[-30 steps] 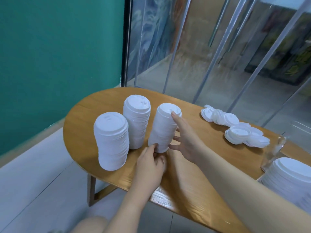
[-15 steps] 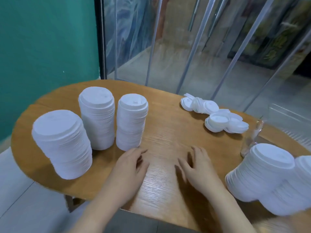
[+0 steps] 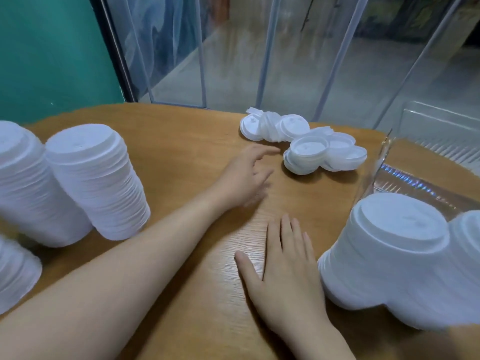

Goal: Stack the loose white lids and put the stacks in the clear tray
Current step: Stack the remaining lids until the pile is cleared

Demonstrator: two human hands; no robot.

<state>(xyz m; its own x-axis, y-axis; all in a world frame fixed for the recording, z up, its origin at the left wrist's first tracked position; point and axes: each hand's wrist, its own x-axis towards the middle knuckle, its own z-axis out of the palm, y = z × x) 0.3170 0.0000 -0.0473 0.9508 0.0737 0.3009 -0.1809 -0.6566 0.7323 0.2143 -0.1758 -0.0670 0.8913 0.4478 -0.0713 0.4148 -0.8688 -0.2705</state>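
The left hand (image 3: pixel 244 175) reached over the wooden table (image 3: pixel 181 141) toward the far edge, fingers loosely spread and holding nothing, just short of the loose white lids (image 3: pixel 304 141) scattered near that edge. The right hand (image 3: pixel 288 271) lay flat on the tabletop near the front edge, fingers straight, empty. Tall lid stacks (image 3: pixel 96 183) stood upright at the left end. Another lid stack (image 3: pixel 389 253) stood at the right end, beside the clear tray (image 3: pixel 426 185).
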